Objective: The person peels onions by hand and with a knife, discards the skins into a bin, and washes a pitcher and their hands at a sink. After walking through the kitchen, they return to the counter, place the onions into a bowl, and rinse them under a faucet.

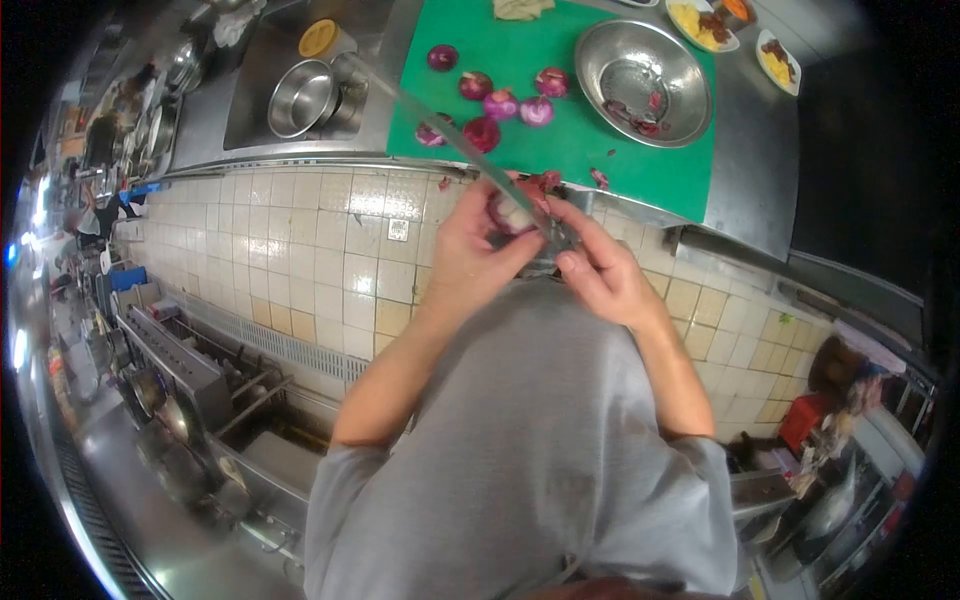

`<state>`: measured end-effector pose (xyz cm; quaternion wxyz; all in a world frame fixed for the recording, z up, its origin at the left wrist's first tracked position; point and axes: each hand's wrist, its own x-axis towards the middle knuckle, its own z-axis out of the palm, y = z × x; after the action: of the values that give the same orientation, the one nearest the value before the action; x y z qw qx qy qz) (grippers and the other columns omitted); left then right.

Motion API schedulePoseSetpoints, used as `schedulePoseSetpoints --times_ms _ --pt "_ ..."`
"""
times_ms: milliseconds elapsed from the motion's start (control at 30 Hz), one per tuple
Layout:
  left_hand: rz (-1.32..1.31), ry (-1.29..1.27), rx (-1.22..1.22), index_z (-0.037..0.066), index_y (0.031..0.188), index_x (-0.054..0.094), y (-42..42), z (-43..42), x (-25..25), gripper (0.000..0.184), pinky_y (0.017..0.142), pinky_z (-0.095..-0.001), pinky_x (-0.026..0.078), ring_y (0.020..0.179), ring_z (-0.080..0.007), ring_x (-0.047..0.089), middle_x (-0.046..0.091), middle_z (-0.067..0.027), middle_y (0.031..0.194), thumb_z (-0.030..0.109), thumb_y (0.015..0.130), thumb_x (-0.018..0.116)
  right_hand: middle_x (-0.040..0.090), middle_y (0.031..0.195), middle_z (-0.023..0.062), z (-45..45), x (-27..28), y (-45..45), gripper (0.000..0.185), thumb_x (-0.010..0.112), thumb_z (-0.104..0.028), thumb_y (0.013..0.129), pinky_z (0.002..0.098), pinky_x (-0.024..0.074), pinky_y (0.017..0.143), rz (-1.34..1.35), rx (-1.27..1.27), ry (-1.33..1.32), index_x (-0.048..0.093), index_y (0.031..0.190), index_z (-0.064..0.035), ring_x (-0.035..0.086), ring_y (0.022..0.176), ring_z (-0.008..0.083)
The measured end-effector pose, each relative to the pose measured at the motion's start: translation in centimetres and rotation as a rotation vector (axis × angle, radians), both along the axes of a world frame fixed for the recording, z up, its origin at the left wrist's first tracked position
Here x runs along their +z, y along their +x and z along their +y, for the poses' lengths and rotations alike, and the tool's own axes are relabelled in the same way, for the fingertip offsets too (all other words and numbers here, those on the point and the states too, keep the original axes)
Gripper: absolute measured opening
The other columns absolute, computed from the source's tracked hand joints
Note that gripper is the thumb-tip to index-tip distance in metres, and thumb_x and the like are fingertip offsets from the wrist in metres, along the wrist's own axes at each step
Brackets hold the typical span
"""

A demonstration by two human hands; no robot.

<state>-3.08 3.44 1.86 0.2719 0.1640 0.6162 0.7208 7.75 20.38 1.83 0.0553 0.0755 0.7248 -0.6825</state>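
My left hand [484,245] is wrapped round a red onion [512,216] at the near edge of the green cutting board [640,185]. In my right hand [603,265] is a long knife [450,135], its blade pointing up and left across the onion. Reddish peel [543,184] hangs where blade and onion meet. Several red onions [501,104] lie on the board beyond my hands. To their right stands a steel bowl [643,83] with bits of peel in it. Fingers and blade partly hide the held onion.
A small steel pot [304,98] and a yellow-lidded container [322,40] stand in the sink area at the left. Plates of food [778,60] are at the back right. Tiled floor [330,250] lies below the counter edge, with stove equipment [180,370] at the lower left.
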Motion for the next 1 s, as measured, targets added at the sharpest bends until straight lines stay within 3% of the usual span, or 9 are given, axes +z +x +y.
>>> schedulePoseSetpoints --times_ms 167,367,567,667,733,767,833,867,1000 --pt "0.119 -0.133 0.071 -0.003 0.129 0.056 0.2 -0.2 -0.7 0.051 0.084 -0.0263 0.056 0.097 -0.0121 0.067 0.069 -0.007 0.109 -0.001 0.082 0.077 0.066 0.127 0.0184 -0.7 -0.2 -0.2 0.05 0.062 -0.013 0.096 0.0341 0.0528 0.088 0.061 -0.066 0.134 0.049 0.144 -0.0056 0.07 0.104 0.0282" --pt "0.088 -0.134 0.094 -0.006 0.134 0.051 0.6 -0.7 0.4 0.058 0.09 -0.0278 0.054 0.107 -0.0159 0.066 0.067 -0.0103 0.12 -0.008 0.082 0.075 0.068 0.121 0.0193 -1.3 -0.1 -0.3 0.047 0.061 -0.012 0.096 0.0365 0.0537 0.088 0.166 -0.085 0.202 0.052 0.141 -0.0052 0.071 0.103 0.0321" --pt "0.139 -0.102 0.13 -0.006 0.135 0.053 0.9 -1.7 0.0 0.06 0.094 -0.0303 0.054 0.109 -0.0164 0.066 0.067 -0.0123 0.122 -0.005 0.08 0.078 0.071 0.114 0.0159 -1.3 -0.2 -0.2 0.044 0.061 -0.011 0.096 0.0354 0.0538 0.087 -0.022 -0.056 0.075 0.055 0.139 -0.0044 0.07 0.097 0.0241" --pt "0.135 0.049 0.032 -0.004 0.138 0.05 1.9 -2.4 0.5 0.063 0.097 -0.0314 0.052 0.114 -0.0171 0.063 0.064 -0.0132 0.127 -0.006 0.08 0.077 0.069 0.087 0.0061 -0.8 -2.2 -0.4 0.043 0.057 -0.015 0.1 0.0293 0.0532 0.07 0.114 -0.154 0.065 0.052 0.142 -0.0044 0.064 0.072 0.0141" --pt "0.052 0.078 0.005 -0.004 0.14 0.047 1.5 -2.5 0.2 0.066 0.1 -0.0341 0.05 0.117 -0.0206 0.062 0.062 -0.0146 0.13 -0.009 0.08 0.075 0.053 0.068 -0.0038 0.5 -3.1 -0.5 0.044 0.053 -0.02 0.104 0.0219 0.0411 0.053 -0.086 -0.285 -0.454 0.048 0.145 -0.0046 0.048 0.055 0.0055" --pt "-0.028 0.114 -0.022 -0.004 0.142 0.043 1.1 -2.4 -0.1 0.069 0.104 -0.0369 0.048 0.12 -0.0241 0.06 0.059 -0.016 0.134 -0.012 0.08 0.074 0.053 0.068 -0.0038 0.4 -3.1 -0.5 0.044 0.053 -0.02 0.104 0.0219 0.0411 0.053 -0.083 -0.275 -0.456 0.048 0.145 -0.0046 0.048 0.055 0.0055" --pt "-0.058 0.129 0.02 -0.003 0.144 0.041 0.8 -2.2 -1.0 0.069 0.102 -0.0365 0.05 0.119 -0.0245 0.061 0.059 -0.0153 0.133 -0.01 0.082 0.073 0.041 0.063 -0.0077 -0.2 -2.1 0.2 0.046 0.05 -0.024 0.106 0.018 0.0273 0.048 0.004 -0.257 -0.275 0.045 0.148 -0.0048 0.035 0.05 0.0007" --pt "-0.09 0.146 0.055 -0.002 0.145 0.038 0.7 -2.1 -1.3 0.07 0.1 -0.036 0.051 0.118 -0.0248 0.062 0.059 -0.0145 0.132 -0.008 0.084 0.072 0.052 0.069 -0.0027 0.5 -1.6 0.2 0.046 0.052 -0.023 0.105 0.0219 0.0398 0.054 -0.042 -0.147 -0.275 0.046 0.147 -0.005 0.047 0.056 0.0058" --pt "-0.488 0.12 0.135 0.003 0.144 0.04 -0.5 -1.9 -0.2 0.063 0.091 -0.0325 0.055 0.111 -0.0197 0.064 0.059 -0.0105 0.129 -0.006 0.088 0.068 0.063 0.085 0.0044 0.3 -1.5 -0.2 0.048 0.055 -0.022 0.103 0.0294 0.05 0.067 -0.022 -0.09 0.009 0.045 0.147 -0.0056 0.057 0.069 0.0123"
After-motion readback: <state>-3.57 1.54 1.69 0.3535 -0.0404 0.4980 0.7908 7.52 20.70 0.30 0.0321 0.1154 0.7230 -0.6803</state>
